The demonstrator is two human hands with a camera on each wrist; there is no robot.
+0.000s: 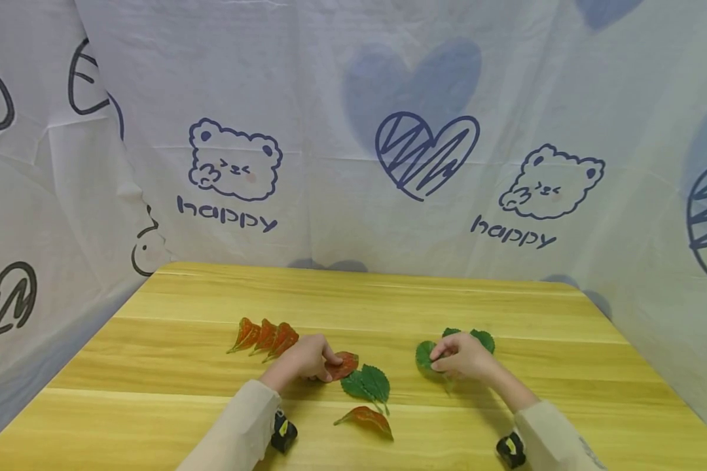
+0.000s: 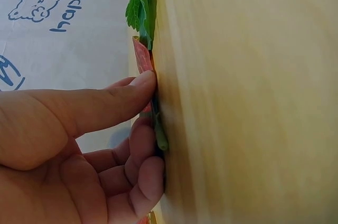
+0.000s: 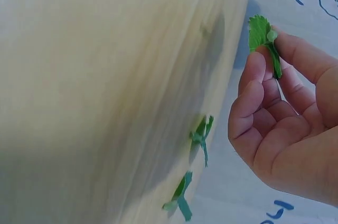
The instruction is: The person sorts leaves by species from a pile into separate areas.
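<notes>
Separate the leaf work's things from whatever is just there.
Likely in the work:
- red leaf in the left hand
- green leaf in the right hand
- other red leaves
- other green leaves

Just there:
- table
- patterned cloth
- black wrist devices

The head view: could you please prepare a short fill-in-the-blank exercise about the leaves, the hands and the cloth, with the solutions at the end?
1. The left hand pinches a leaf whose colour is ____.
2. The right hand pinches another leaf, whose colour is ____.
3. Two overlapping green leaves lie on the table, ____ the two hands.
4. On the cloth, the word printed under the bear drawings is ____.

Missing words: red; green; between; happy.
</notes>
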